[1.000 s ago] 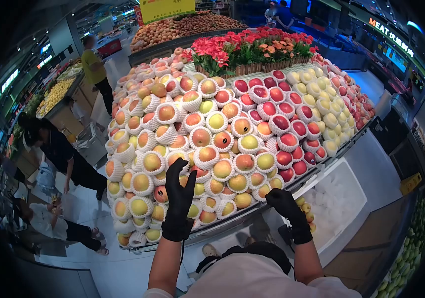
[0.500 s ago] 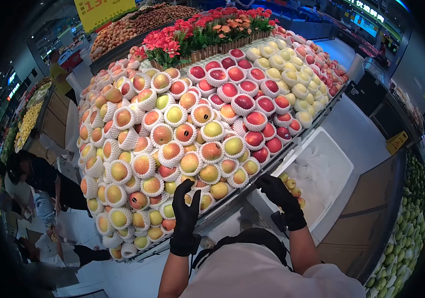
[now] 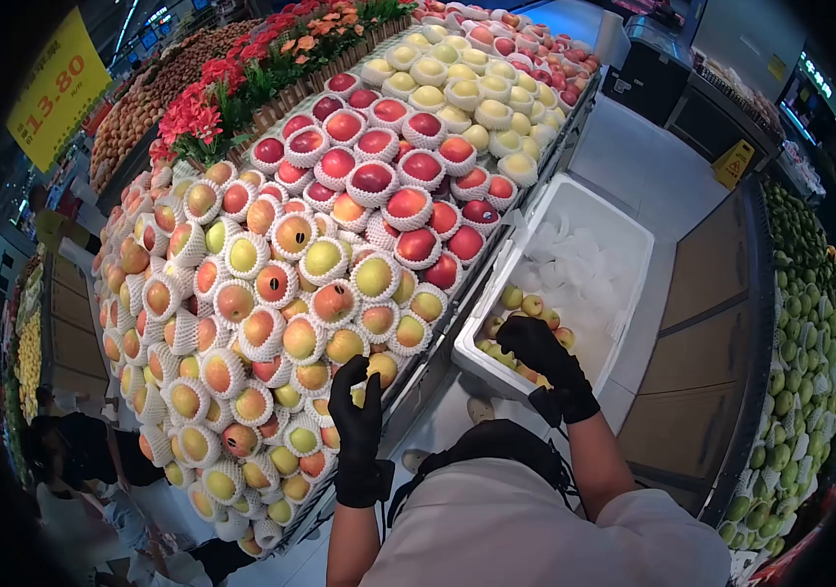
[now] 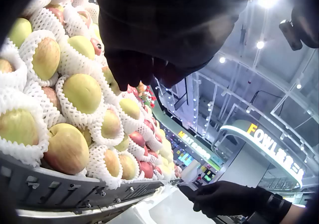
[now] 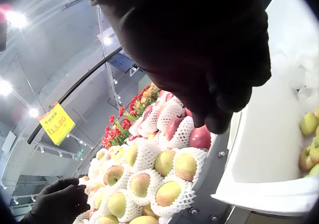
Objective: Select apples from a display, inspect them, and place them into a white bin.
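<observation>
My left hand [image 3: 354, 416], in a black glove, is at the front edge of a sloping display of apples in white foam nets [image 3: 303, 338]. Its thumb and fingers stand apart with nothing between them. Just beyond the fingertips lies a bare yellow-red apple [image 3: 382, 368], seen larger in the left wrist view [image 4: 66, 149]. The gloved right hand [image 3: 540, 357] hangs over the near end of a white foam box [image 3: 482, 364], its fingers loosely bent and no object showing in them. Small bare apples [image 3: 511, 296] lie in that box beside loose white foam nets [image 3: 574, 264].
Dark red apples [image 3: 372, 177] and pale yellow fruit [image 3: 462, 90] fill the display farther back. Red flowers [image 3: 193, 117] border its rear. Green fruit [image 3: 799, 342] is stacked at right, and a yellow floor sign [image 3: 733, 163] stands behind the box. People are at left.
The head view has swung to the right and down. My right hand now overlaps the foam box, and the left hand has come back from over the apples to the display's front edge.
</observation>
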{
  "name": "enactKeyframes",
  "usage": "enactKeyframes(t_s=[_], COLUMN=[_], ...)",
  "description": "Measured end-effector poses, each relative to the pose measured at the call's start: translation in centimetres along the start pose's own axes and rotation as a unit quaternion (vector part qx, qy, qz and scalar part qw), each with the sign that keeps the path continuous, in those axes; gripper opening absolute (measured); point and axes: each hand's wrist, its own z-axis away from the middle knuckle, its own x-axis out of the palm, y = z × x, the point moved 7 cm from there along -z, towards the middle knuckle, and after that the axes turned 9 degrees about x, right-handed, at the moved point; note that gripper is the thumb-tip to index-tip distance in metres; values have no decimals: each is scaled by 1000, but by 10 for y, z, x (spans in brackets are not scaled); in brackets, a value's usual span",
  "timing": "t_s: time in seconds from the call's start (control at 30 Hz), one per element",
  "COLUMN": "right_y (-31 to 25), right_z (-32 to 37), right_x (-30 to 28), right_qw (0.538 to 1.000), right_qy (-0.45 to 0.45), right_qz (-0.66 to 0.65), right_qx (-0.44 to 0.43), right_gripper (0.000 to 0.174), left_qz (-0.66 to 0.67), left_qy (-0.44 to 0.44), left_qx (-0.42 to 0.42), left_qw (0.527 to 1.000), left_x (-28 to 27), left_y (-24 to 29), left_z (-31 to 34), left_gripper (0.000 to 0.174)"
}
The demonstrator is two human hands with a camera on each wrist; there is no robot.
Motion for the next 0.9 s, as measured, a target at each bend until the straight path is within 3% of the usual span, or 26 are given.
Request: enactKeyframes(t_s=[0.03,0.07,0.17,0.2,0.3,0.33,0.43,0.47,0.57,0.6,0.7,0.73,0.77,0.83,0.9], right_y=[8,27,49,35,81,89,106,115,150,165,205,208,233,232,201], right_z=[2,-2,-1,6,11,17,27,27,21,21,9,0,-3,1,13], right_x=[-3,-3,-11,-22,-37,-50,-62,-62,-54,-50,-40,-37,-38,-44,-58], right_qw=[1000,993,983,964,955,969,990,986,981,986,993,990,990,946,921], right_qy=[-9,13,86,56,141,165,115,87,118,122,67,91,80,56,112], right_qz=[1,-18,160,260,262,184,29,-6,-36,-81,-67,104,25,-131,-229], right_qx=[30,114,-26,7,7,30,82,139,148,77,69,26,117,291,296], right_gripper=[12,11,13,16,13,14,18,21,19,19,24,26,28,32,43], left_qz=[5,9,23,18,9,12,36,47,-9,-15,-29,-31,-32,-21,-27], left_qy=[-12,-24,-29,-36,-54,-56,-53,-50,-77,-74,-74,-81,-87,-84,-85], left_qx=[-7,-15,-25,-27,-36,-40,-74,-90,-44,-30,-12,-22,-34,-48,-50], left_qw=[1000,1000,999,999,998,998,995,994,996,997,997,996,995,995,995], left_x=[5,9,19,22,30,32,43,47,58,61,69,70,72,76,76], left_y=[-3,-6,-5,-2,0,-2,0,0,0,1,2,1,0,3,1], left_z=[0,0,0,0,-2,-1,-2,-2,-4,-3,-2,-1,1,2,1], left_gripper=[23,18,10,10,9,9,11,11,15,16,19,20,21,22,23])
